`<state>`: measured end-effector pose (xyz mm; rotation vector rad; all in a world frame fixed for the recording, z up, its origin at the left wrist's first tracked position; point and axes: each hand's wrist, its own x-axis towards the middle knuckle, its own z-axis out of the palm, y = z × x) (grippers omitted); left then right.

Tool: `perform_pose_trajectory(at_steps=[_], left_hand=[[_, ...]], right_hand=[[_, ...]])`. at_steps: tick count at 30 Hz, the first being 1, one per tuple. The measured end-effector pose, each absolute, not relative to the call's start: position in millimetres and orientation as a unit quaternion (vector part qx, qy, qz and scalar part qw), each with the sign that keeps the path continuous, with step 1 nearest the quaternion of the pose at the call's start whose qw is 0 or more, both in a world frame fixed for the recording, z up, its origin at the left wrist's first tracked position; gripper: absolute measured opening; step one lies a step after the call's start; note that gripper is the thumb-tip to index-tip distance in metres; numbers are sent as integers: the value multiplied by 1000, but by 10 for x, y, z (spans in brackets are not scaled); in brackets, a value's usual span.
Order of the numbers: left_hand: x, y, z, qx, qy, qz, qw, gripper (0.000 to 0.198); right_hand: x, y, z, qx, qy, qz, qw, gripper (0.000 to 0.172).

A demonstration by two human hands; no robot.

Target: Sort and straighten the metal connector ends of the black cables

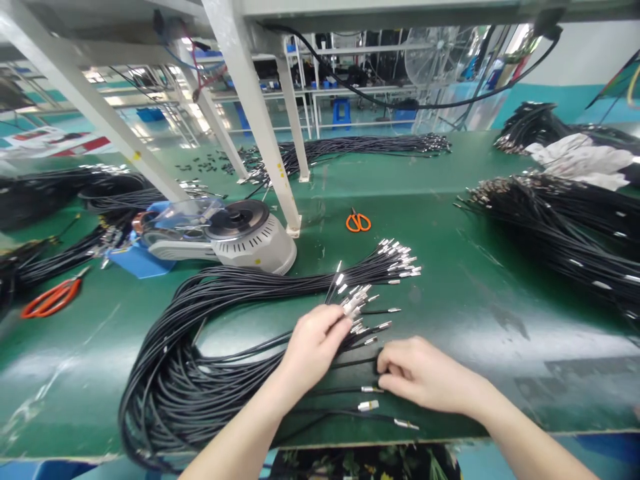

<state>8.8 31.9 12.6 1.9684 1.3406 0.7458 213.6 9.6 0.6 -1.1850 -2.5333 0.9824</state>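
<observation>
A large looped bundle of black cables (pixel 165 360) with silver metal ends lies on the green table in front of me. My left hand (pixel 317 337) is closed around several of the cables close to their metal ends, which stick out past my fingers. To its right, my right hand (pixel 417 373) is curled in a pinch at the end of a single black cable (pixel 353 363); its tip is hidden by my fingers. Below that, a few loose cable ends, one with a wider silver connector (pixel 369 405), lie near the table's front edge.
A grey and white round machine (pixel 255 240) stands behind the bundle, beside white frame legs (pixel 265 127). Orange-handled scissors (pixel 359 221) lie farther back, another orange-handled pair (pixel 53 299) at left. More black cable bundles (pixel 555 233) cover the right side.
</observation>
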Motion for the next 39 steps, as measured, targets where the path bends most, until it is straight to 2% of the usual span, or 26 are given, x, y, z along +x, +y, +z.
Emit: perform_pose_trajectory(at_steps=[2, 6, 8, 11, 14, 17, 21, 32, 39], left_hand=[[0, 361, 175, 713, 529, 352, 297, 23], [-76, 468, 209, 680, 547, 441, 211, 21], [-46, 506, 177, 727, 546, 385, 157, 21], [60, 455, 117, 812, 527, 238, 81, 25], [169, 240, 99, 832, 510, 220, 16, 34], [215, -23, 90, 872, 458, 171, 39, 17], [202, -196, -10, 897, 428, 92, 66, 21], [270, -149, -180, 888, 444, 100, 71, 23], [319, -114, -265, 880, 447, 116, 115, 22]], right_hand=[[2073, -21, 8, -389, -876, 280, 49, 5], [1980, -137, -69, -399, -888, 227, 28, 11], [1982, -124, -101, -408, -881, 232, 49, 14], [2029, -68, -111, -440, -850, 269, 109, 14], [2073, -26, -104, -456, -818, 307, 167, 17], [2085, -8, -112, -430, -809, 343, 208, 19], [2087, 10, -136, -409, -803, 377, 216, 22], [2088, -11, -268, -405, -832, 318, 205, 20], [2105, 24, -312, -388, -841, 317, 203, 20]])
